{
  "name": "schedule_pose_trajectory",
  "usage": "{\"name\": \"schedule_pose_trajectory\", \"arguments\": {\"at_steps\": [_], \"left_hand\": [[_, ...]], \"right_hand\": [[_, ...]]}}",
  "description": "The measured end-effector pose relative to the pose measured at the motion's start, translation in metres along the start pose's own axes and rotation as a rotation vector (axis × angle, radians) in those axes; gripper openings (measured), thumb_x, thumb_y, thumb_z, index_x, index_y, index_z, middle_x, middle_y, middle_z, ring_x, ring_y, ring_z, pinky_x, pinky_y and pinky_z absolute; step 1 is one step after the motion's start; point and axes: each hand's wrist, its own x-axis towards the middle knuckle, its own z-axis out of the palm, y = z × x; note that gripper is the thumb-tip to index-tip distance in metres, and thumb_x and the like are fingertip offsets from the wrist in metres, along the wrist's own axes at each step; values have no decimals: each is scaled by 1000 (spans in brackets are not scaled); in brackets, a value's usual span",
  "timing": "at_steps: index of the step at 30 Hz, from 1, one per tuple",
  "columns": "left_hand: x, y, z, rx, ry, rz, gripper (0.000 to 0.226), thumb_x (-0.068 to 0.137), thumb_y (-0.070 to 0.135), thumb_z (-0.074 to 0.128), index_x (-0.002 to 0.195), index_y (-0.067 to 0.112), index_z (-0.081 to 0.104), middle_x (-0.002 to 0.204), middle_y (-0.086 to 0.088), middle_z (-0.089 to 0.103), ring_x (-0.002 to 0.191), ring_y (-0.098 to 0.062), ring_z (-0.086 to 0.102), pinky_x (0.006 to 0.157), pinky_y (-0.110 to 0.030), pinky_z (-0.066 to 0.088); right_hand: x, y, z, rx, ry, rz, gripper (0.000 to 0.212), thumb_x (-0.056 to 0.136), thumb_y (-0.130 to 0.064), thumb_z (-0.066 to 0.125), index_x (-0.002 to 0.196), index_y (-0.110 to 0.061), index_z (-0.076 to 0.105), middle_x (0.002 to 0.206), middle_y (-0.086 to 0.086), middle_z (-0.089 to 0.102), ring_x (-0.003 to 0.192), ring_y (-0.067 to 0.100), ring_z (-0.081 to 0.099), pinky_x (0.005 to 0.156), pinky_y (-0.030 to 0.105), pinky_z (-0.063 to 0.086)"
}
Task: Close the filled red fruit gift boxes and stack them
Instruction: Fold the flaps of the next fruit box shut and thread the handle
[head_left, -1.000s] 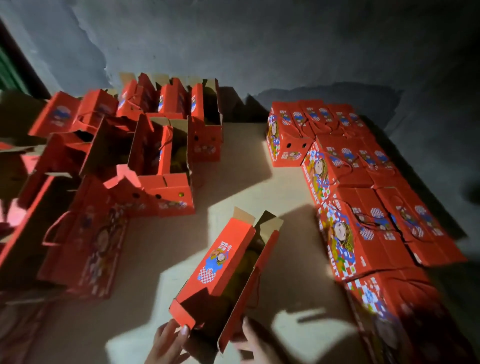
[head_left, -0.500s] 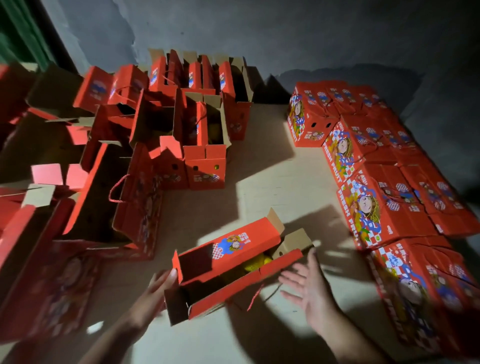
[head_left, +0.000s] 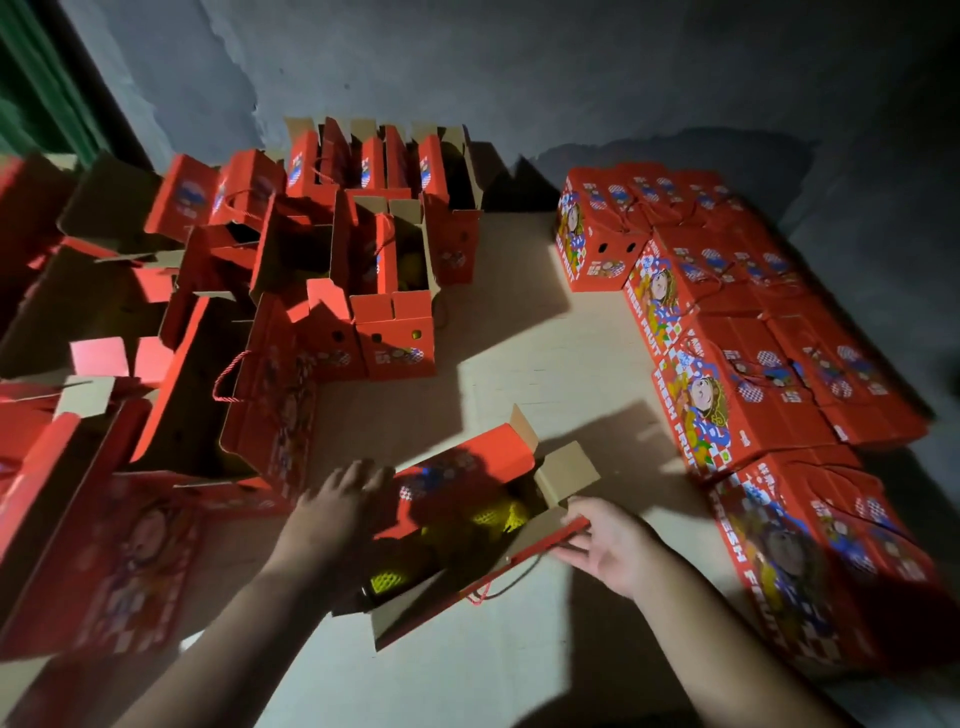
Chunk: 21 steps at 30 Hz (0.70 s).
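Red fruit gift box (head_left: 467, 519) lies open on the pale floor (head_left: 519, 364) between your hands, yellow net-wrapped fruit (head_left: 498, 514) showing inside. Your left hand (head_left: 337, 499) rests straight fingers on the far printed flap. Your right hand (head_left: 608, 545) pinches the near flap's edge. Corrugated cardboard, rope handle (head_left: 498, 587). Closed boxes (head_left: 727, 405) stacked right; open boxes (head_left: 384, 301) clustered left; counts uncertain.

Red printed cardboard box (head_left: 467, 467), brown matt inside; yellow foam netting (head_left: 511, 514); rough plastered wall (head_left: 519, 78)
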Motion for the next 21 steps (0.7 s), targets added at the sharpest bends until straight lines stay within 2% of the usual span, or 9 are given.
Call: {"name": "schedule_pose_trajectory", "arguments": {"at_steps": [2, 4, 6, 8, 11, 15, 17, 20, 21], "left_hand": [[16, 17, 3, 137, -132, -23, 87, 90, 69, 59, 161, 34, 22, 155, -1, 36, 141, -24, 43, 104, -44, 47], [30, 25, 8, 222, -176, -54, 89, 90, 76, 54, 161, 34, 20, 148, -1, 42, 135, -25, 47, 96, -42, 49], [37, 24, 7, 246, -199, -81, 87, 86, 79, 55, 156, 35, 29, 140, 1, 52, 128, -25, 55, 92, -41, 49], [36, 20, 4, 205, -181, -71, 73, 81, 80, 56, 141, 39, 45, 125, 5, 64, 116, -24, 66, 88, -39, 53], [35, 10, -2, 51, -103, -51, 52, 82, 68, 47, 113, 30, 65, 99, 5, 72, 93, -24, 73, 75, -37, 59], [41, -10, -4, -204, 22, -78, 34, 94, 46, 49, 86, 20, 70, 78, 4, 70, 70, -17, 70, 60, -34, 56], [44, -15, -1, -290, 131, -78, 29, 96, 35, 51, 87, 19, 73, 80, 4, 71, 72, -17, 69, 62, -35, 55], [49, -14, 9, -385, 275, -120, 19, 99, 18, 64, 110, 11, 78, 107, -9, 73, 100, -29, 67, 82, -40, 56], [51, -11, 12, -417, 291, -164, 24, 98, 14, 68, 119, 10, 76, 115, -13, 71, 107, -32, 64, 87, -42, 55]], "right_hand": [[0, 4, -5, -14, -22, 24, 37, 93, 17, 52, 128, 6, 50, 113, 24, 63, 115, 40, 67, 85, 50, 61], [0, 9, -6, -101, -31, 20, 54, 92, 21, 53, 140, -4, 48, 110, 24, 68, 105, 38, 70, 72, 42, 62], [1, 15, -5, -180, -14, -9, 69, 91, 21, 54, 150, -16, 47, 117, 25, 69, 103, 38, 71, 69, 39, 61], [2, 22, -8, -218, -17, -24, 79, 91, 19, 55, 157, -21, 41, 114, 23, 71, 98, 36, 74, 69, 38, 62], [-2, 38, -16, -210, -37, -33, 86, 90, 20, 57, 161, -22, 35, 111, 19, 73, 89, 31, 77, 63, 35, 63], [-12, 60, -30, -182, -44, -38, 93, 89, 19, 63, 163, -26, 29, 111, 16, 71, 90, 28, 78, 65, 34, 63], [-17, 67, -37, -192, -61, -83, 93, 90, 15, 67, 163, -29, 29, 112, 14, 70, 84, 26, 80, 68, 34, 63], [-21, 71, -42, -212, -55, -157, 96, 87, 11, 74, 161, -33, 31, 118, 15, 65, 85, 29, 80, 70, 36, 63], [-20, 71, -41, -243, -33, -187, 96, 87, 10, 76, 161, -32, 32, 122, 13, 62, 87, 29, 79, 71, 37, 64]]}}
